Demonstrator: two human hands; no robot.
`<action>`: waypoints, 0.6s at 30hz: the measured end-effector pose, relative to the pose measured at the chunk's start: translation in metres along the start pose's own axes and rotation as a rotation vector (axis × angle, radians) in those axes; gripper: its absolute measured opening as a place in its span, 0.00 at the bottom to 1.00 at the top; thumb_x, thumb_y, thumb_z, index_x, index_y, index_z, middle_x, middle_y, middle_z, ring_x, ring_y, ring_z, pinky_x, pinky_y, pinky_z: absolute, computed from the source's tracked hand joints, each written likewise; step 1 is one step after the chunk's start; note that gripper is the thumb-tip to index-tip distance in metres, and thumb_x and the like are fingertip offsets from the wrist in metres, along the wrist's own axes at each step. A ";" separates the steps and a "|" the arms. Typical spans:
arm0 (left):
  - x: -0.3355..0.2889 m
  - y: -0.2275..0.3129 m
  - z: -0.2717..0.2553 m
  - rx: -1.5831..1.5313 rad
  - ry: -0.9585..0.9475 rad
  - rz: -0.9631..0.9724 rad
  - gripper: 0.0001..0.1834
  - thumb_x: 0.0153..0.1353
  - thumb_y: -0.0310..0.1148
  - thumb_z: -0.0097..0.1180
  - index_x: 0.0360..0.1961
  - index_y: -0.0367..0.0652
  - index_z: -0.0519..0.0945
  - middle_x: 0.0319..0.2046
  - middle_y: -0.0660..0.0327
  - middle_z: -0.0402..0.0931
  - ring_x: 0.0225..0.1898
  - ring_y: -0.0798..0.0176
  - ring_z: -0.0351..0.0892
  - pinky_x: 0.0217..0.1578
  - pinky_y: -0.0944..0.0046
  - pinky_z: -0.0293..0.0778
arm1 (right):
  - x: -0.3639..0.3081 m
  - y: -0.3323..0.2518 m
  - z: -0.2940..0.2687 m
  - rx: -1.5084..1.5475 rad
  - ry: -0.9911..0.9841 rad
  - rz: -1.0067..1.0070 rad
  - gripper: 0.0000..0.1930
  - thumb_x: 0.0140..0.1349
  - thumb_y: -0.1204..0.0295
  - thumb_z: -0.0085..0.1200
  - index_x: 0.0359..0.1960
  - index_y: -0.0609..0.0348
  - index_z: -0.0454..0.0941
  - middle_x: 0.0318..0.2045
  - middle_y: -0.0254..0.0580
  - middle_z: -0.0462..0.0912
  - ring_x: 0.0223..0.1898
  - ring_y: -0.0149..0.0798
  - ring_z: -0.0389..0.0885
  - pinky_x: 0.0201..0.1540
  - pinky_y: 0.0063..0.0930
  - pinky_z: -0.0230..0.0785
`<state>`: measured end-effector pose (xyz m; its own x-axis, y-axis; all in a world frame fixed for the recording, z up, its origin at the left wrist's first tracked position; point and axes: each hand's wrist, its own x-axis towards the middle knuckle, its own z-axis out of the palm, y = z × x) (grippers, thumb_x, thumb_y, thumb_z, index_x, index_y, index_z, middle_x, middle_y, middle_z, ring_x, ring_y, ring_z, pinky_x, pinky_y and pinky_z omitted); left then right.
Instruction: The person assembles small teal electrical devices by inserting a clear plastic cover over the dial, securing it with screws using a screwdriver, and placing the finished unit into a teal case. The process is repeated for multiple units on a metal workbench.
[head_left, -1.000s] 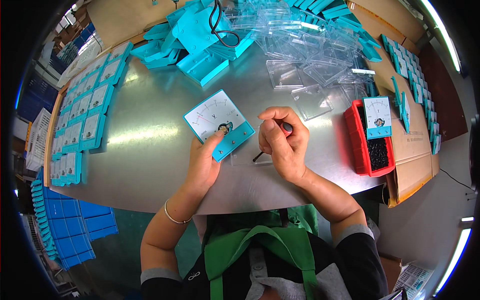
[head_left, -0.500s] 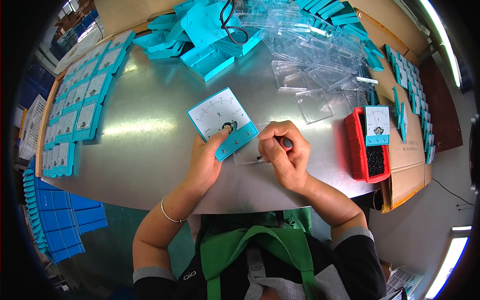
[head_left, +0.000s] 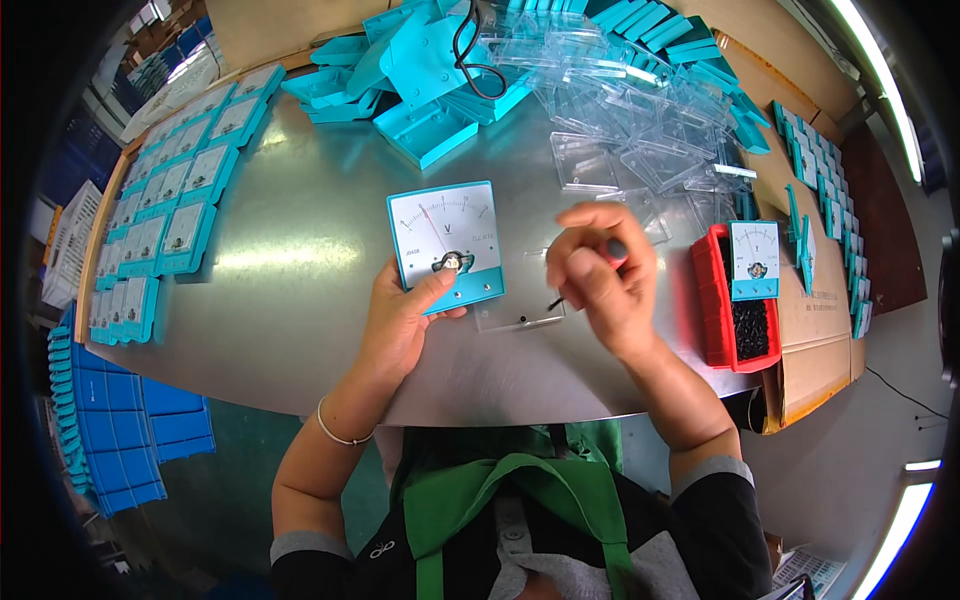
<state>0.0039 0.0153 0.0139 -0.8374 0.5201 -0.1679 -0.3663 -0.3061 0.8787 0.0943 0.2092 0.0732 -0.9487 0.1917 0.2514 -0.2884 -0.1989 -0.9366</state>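
Observation:
My left hand (head_left: 392,325) grips a teal-framed voltmeter (head_left: 425,222) by its lower left edge, dial facing up. The thumb presses beside the round opening under the scale, where the needle's metal mechanism shows. To the right, my right hand (head_left: 612,290) is raised above the table and closed around a screwdriver (head_left: 617,248). Its dark rounded handle end shows at the top of the fist, and a thin dark tip pokes out below the fingers. On the metal table between the hands lies a clear plastic cover (head_left: 500,319), with a small black piece on it.
Teal housings (head_left: 425,135) and clear covers (head_left: 585,165) are piled at the back, with a black cable (head_left: 485,82) over the housings. At right, a red bin (head_left: 712,310) of small black parts bears another meter (head_left: 755,255). Rows of meters (head_left: 182,240) line the left side; a cardboard box (head_left: 815,345) stands far right.
The voltmeter has turned more upright in my left hand and moved slightly right. My right hand has lifted away from it, up and to the right, still holding the screwdriver.

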 end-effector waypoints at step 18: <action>-0.016 -0.015 0.003 -0.405 -0.331 -0.297 0.26 0.69 0.49 0.38 0.57 0.39 0.66 0.48 0.52 0.75 0.44 0.57 0.80 0.35 0.55 0.82 | -0.015 -0.011 -0.033 -0.863 -0.214 -0.014 0.28 0.42 0.67 0.71 0.49 0.54 0.79 0.52 0.53 0.68 0.29 0.32 0.73 0.32 0.26 0.72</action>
<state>0.0241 0.0133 0.0050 -0.5283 0.8308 -0.1750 -0.7454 -0.3551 0.5642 0.1158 0.2407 0.0716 -0.9747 -0.0124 0.2232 -0.1839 0.6120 -0.7691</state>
